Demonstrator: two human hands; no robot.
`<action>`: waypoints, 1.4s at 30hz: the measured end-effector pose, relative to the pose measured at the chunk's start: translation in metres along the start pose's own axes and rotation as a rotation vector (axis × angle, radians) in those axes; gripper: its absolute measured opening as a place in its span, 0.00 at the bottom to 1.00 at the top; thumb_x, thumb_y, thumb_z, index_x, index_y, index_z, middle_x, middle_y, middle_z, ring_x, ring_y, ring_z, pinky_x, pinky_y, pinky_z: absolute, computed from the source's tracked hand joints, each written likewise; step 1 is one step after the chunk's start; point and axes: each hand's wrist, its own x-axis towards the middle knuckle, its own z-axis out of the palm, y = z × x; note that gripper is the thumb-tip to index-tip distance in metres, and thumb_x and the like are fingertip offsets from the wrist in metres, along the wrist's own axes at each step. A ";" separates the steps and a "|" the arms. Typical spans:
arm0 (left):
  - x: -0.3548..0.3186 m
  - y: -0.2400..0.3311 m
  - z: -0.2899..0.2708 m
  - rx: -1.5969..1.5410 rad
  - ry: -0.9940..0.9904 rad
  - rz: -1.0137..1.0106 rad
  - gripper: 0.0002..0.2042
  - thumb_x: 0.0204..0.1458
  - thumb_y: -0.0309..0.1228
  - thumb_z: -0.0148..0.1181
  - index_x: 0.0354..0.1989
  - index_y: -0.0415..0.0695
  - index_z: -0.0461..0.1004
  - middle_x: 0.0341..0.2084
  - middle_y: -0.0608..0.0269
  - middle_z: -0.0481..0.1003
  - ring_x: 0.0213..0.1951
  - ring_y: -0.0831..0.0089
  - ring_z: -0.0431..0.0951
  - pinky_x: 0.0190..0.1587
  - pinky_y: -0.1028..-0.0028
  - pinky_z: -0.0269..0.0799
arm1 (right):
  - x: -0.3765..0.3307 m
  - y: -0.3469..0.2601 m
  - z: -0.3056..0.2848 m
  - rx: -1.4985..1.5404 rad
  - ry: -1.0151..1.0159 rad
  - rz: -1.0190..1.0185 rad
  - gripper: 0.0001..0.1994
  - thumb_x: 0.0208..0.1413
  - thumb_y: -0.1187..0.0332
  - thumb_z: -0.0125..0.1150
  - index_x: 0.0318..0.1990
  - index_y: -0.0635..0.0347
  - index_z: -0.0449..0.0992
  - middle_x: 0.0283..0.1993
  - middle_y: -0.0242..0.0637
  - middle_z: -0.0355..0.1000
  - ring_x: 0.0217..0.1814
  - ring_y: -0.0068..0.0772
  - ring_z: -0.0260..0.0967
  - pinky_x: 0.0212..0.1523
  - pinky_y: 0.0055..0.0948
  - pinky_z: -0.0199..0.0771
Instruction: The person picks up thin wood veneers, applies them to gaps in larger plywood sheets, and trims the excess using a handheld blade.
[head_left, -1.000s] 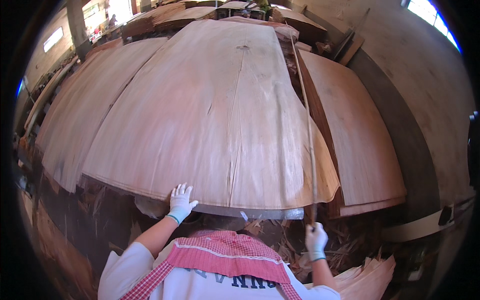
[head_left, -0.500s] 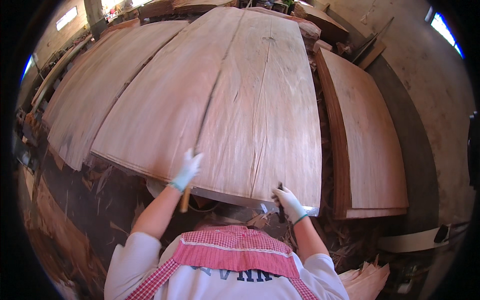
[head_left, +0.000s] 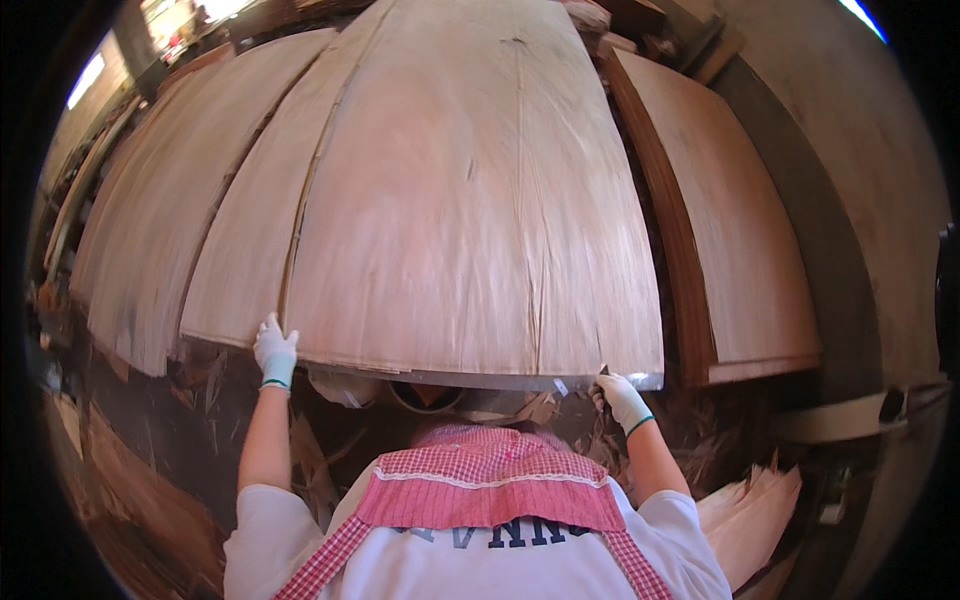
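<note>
My left hand (head_left: pixel 275 352), in a white glove with a green cuff, is at the front edge of a wide stack of wood veneer sheets (head_left: pixel 440 220). Its fingers close around the near end of a long thin stick (head_left: pixel 300 225), which lies lengthwise across the top sheet toward the far end. At the front right corner of the stack, my gloved right hand (head_left: pixel 622 402) grips a slim dark hand tool (head_left: pixel 604 370). Most of the tool is hidden by the fingers, so its kind does not show. Thin cracks run lengthwise through the top sheet.
Another veneer stack (head_left: pixel 170 210) stands on the left, and a narrower one (head_left: pixel 750 230) on the right across a small gap. Torn veneer scraps (head_left: pixel 745 520) litter the floor. A round dark container (head_left: pixel 425 397) sits below the front edge.
My left hand has moved left along the front edge, and the stick has shifted left with it. My right hand has moved slightly right, keeping the dark tool. The view has shifted too.
</note>
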 end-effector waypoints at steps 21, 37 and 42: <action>-0.127 0.373 0.079 -0.243 -0.165 1.209 0.19 0.55 0.31 0.55 0.53 0.35 0.67 0.50 0.45 0.70 0.54 0.50 0.69 0.57 0.59 0.64 | -0.310 0.368 -0.132 0.034 1.575 0.774 0.31 0.48 0.56 0.67 0.57 0.54 0.60 0.59 0.48 0.62 0.49 0.53 0.72 0.43 0.46 0.75; -0.623 0.640 0.001 -0.602 -1.024 2.268 0.12 0.50 0.22 0.55 0.44 0.36 0.72 0.43 0.49 0.74 0.47 0.52 0.74 0.51 0.64 0.69 | -0.293 0.415 -0.138 0.234 1.551 0.604 0.18 0.51 0.60 0.65 0.44 0.59 0.71 0.55 0.41 0.66 0.49 0.47 0.71 0.46 0.44 0.72; -0.716 0.649 0.025 -0.146 -1.431 2.428 0.12 0.55 0.28 0.54 0.45 0.36 0.72 0.42 0.47 0.75 0.45 0.55 0.76 0.48 0.65 0.72 | -0.302 0.423 -0.129 0.522 1.751 0.609 0.16 0.54 0.59 0.61 0.43 0.62 0.71 0.46 0.53 0.68 0.46 0.55 0.69 0.45 0.47 0.70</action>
